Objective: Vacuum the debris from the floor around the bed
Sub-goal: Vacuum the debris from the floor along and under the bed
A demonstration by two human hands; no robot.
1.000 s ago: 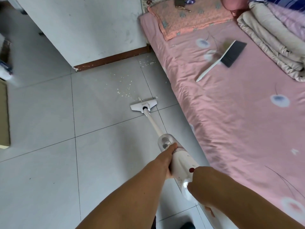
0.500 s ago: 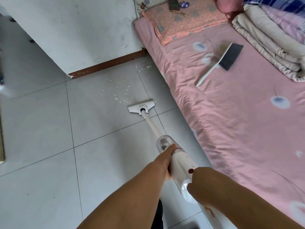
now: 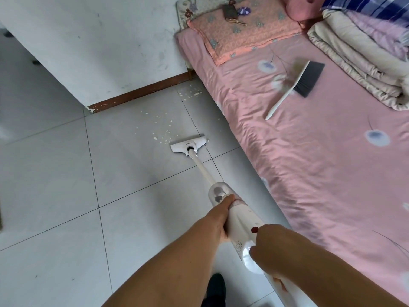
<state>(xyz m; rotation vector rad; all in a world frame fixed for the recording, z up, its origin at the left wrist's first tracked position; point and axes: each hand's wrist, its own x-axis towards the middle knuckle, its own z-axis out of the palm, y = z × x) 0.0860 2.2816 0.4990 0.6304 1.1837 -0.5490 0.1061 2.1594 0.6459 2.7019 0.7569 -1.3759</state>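
A bedroom in a home: a low bed under a pink satin sheet (image 3: 321, 173) carries an orange patterned pillow (image 3: 243, 34) and folded beige quilts (image 3: 358, 60), set against a scuffed white wall (image 3: 99, 47) with a brown skirting board (image 3: 141, 94) over grey floor tiles (image 3: 55, 173).

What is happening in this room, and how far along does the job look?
A person is running a stick vacuum over the tiled floor beside the bed. The left hand grips its body just behind the dust cup, and the right hand holds the rear handle. The floor head sits at the near edge of scattered pale crumbs, with more in the corner. A hand brush lies on the bed.
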